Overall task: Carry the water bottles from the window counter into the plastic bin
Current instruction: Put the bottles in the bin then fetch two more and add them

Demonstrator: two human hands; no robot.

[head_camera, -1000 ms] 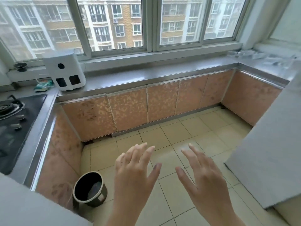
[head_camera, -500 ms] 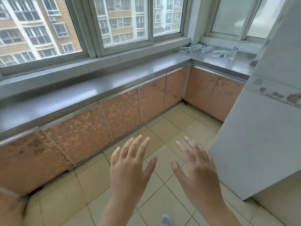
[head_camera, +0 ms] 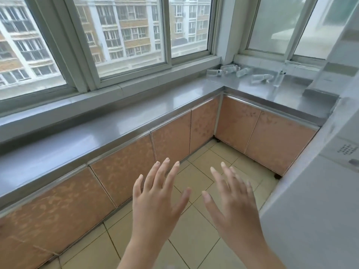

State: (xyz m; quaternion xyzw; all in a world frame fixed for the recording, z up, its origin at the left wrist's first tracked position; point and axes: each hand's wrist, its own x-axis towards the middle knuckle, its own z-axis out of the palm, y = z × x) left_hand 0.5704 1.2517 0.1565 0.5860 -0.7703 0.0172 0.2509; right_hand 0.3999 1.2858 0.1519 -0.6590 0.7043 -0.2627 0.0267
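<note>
Several clear plastic water bottles [head_camera: 260,78] lie on their sides in the far right corner of the grey window counter [head_camera: 120,123], and one bottle [head_camera: 278,79] stands upright beside them. My left hand [head_camera: 158,199] and my right hand [head_camera: 233,199] are held out over the tiled floor with fingers spread, holding nothing. Both hands are well short of the bottles. No plastic bin is in view.
A tall white appliance [head_camera: 320,171] fills the right side and hides part of the counter's right end. Orange cabinet doors [head_camera: 171,138] run under the L-shaped counter. Beige floor tiles [head_camera: 196,171] lie ahead. Large windows [head_camera: 128,32] stand behind the counter.
The view has swung right and come closer to the corner: the stove, white device and floor bucket left the frame, and the bottles appear larger. Both hands stayed spread and empty.
</note>
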